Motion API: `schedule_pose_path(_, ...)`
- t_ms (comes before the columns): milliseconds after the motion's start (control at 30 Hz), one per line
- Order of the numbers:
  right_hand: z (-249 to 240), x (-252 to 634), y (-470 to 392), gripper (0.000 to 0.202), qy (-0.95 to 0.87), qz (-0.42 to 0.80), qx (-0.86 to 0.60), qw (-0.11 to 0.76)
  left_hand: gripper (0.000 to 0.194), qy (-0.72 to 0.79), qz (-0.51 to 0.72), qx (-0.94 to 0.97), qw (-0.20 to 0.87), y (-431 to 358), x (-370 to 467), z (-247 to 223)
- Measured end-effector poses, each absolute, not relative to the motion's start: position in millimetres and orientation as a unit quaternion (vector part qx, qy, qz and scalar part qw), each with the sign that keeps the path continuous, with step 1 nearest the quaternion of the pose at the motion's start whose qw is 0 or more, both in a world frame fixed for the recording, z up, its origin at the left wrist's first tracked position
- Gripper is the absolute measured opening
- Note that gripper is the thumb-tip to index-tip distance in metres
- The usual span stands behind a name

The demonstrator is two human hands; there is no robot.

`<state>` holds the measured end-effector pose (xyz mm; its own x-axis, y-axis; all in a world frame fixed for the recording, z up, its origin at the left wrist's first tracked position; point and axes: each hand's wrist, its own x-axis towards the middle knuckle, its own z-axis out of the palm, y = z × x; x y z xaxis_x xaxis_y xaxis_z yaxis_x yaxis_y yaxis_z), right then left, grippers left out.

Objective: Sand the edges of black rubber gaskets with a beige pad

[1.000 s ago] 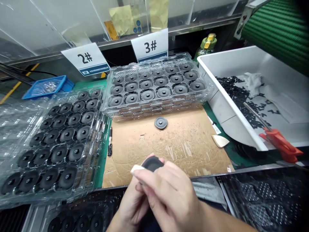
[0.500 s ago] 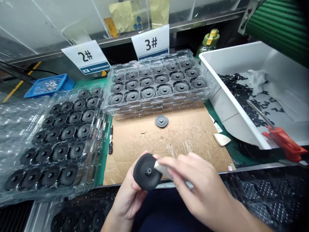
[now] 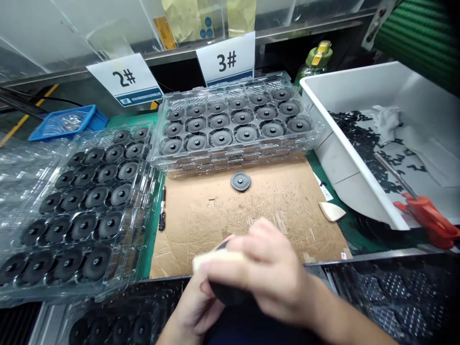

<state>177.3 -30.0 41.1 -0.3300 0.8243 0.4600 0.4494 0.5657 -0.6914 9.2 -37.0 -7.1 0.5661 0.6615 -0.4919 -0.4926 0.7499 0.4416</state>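
In the head view, both hands meet just off the middle of the table's near edge, over the person's lap. The left hand (image 3: pixel 199 302) curls its grip round a dark disc (image 3: pixel 230 293), which is tilted and largely covered by the other hand, so how firmly each finger presses cannot be told. The right hand (image 3: pixel 268 270) pinches a white piece (image 3: pixel 206 259) between thumb and fingers, laid across the disc's upper side; blur hides whether the two touch. The step in hand looks like working the white piece over the disc. Going on would seem to call for a steady left hold, with the right grip following the disc's round rim. A second disc (image 3: pixel 240 181) lies flat on the cardboard (image 3: pixel 190 230), near its far edge. The cardboard covers the middle of the green table (image 3: pixel 145 262). A pen (image 3: pixel 163 208) lies along its left edge and a white wedge (image 3: pixel 332 211) by its right edge. Disc-filled trays stand beyond and to the left: the far tray (image 3: pixel 233 162) just past the far edge, the left tray (image 3: pixel 132 230) beside the pen.
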Motion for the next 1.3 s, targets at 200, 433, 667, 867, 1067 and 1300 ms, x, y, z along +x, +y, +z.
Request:
schedule_pose_path(200,-32,209,-19,0.029,-0.627,0.279,-0.635,0.356,0.053,0.25,0.331,0.095,0.905,-30,7,-4)
schedule_pose_path(433,-105,203,-42,0.028,-0.663,0.239,-0.624,0.337,0.05,0.199,0.341,0.055,0.917,-24,6,-13)
schedule_pose_path(667,-103,203,-40,0.026,-0.662,0.229,-0.632,0.331,0.048,0.174,0.347,0.028,0.921,-18,7,-22)
schedule_pose_path(867,-97,202,-41,0.029,-0.676,0.243,-0.625,0.305,0.047,0.173,0.351,0.014,0.92,-12,5,-25)
schedule_pose_path(1067,-83,210,-27,0.029,-0.684,0.284,-0.609,0.282,0.049,0.195,0.354,0.024,0.914,-9,-1,-28)
schedule_pose_path(1300,21,187,-5,0.033,-0.74,0.264,-0.495,0.371,0.042,0.235,0.323,0.064,0.914,-4,0,-14)
